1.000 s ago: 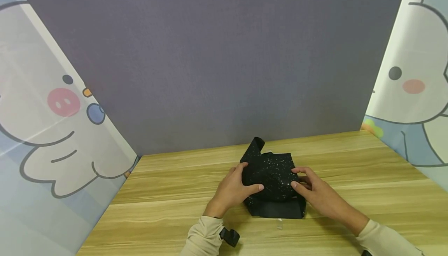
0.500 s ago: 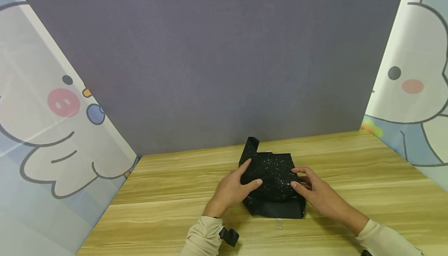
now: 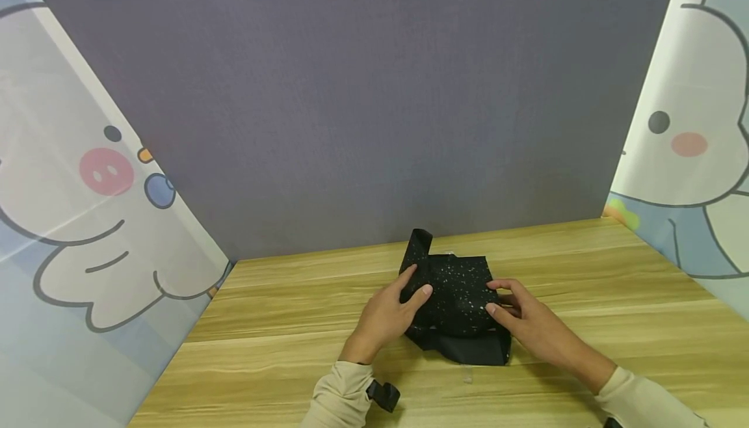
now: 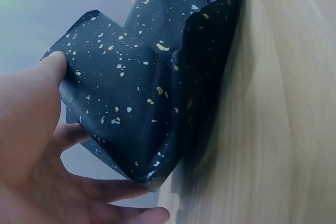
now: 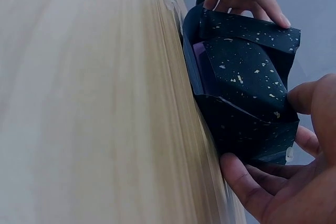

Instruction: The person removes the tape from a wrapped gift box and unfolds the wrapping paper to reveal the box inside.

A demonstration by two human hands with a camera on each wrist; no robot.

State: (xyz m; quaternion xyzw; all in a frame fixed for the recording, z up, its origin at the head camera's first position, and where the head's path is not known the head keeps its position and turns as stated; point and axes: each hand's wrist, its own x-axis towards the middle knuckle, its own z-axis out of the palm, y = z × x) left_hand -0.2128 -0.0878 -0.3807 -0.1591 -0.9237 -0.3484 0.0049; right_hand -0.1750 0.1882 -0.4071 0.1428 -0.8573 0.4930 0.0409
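Observation:
Black wrapping paper with gold and white speckles lies folded around something on the table. A purple edge of a box-like thing shows inside it in the right wrist view; the rest is hidden. At the paper's left side my left hand holds a folded flap, thumb on top and fingers spread along its edge. My right hand grips the right side of the bundle, its thumb on the upper face and other fingers around the end. A strip of the paper stands up at the back left.
The wood-grain table runs back to a grey panel. A small clear piece of tape lies at the table in front of the paper. Cartoon-printed panels stand at both sides.
My left hand has folded the paper's left flap inward over the bundle, its thumb shifting slightly up and left. The upright strip has leaned left. My right hand has stayed in place.

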